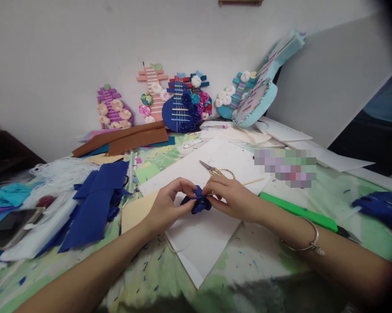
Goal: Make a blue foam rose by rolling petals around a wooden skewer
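Observation:
A small dark blue paper flower point(200, 204) is pinched between both of my hands above a white sheet point(202, 252). My left hand point(173, 200) grips its left side between thumb and fingers. My right hand point(227, 195) pinches its upper right edge; the fingertips partly hide it. Just beyond my hands lie gold-handled scissors point(217, 169), blades pointing to the upper left. A thin wooden stick point(253, 181) rests to the right of them. Beside my right forearm is a green utility knife point(298, 211) with its blade out.
Dark blue paper pieces point(94, 208), a phone point(11, 226) and white string point(64, 171) lie left. Brown paper point(127, 139) lies behind. Decorated paper instruments, including a blue one point(176, 108), lean on the wall. More blue paper point(380, 206) lies right.

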A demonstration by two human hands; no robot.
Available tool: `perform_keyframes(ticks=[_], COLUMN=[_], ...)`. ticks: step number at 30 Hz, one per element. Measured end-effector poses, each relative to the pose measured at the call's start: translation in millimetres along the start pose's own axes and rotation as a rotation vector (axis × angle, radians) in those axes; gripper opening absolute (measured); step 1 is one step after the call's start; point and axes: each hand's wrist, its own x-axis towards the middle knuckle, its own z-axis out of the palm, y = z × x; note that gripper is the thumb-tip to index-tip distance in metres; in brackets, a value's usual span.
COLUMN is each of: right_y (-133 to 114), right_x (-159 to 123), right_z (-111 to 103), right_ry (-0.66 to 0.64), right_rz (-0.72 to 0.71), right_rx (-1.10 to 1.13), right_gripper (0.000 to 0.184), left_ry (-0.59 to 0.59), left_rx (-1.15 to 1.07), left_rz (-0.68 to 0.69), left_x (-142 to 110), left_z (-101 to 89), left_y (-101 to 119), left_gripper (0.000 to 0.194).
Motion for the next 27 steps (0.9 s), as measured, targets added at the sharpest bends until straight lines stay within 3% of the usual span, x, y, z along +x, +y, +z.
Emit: perform_keyframes(ticks=[16, 23, 27], right_y=[1.3, 0.8, -0.5], right_x=[0.3, 0.5, -0.2], right_z=[1.4, -0.2, 1.6], right_ry=[0.033, 0.042, 0.035], right_rz=[-0.033, -0.035, -0.043], right_rx=[0.011, 0.02, 0.018], right_gripper=[0.01, 0.012, 0.012], left_ry=[-0.017, 0.033, -0.038], left_rx=[-0.126, -0.379, -0.416], left_rz=[-0.049, -0.268, -0.305], left_x=[-0.5, 1.4, 3.3], left_z=[-0.6, -2.2, -1.7], left_y=[-0.3, -4.1, -5.6], left_gripper=[0.032, 0.031, 0.036])
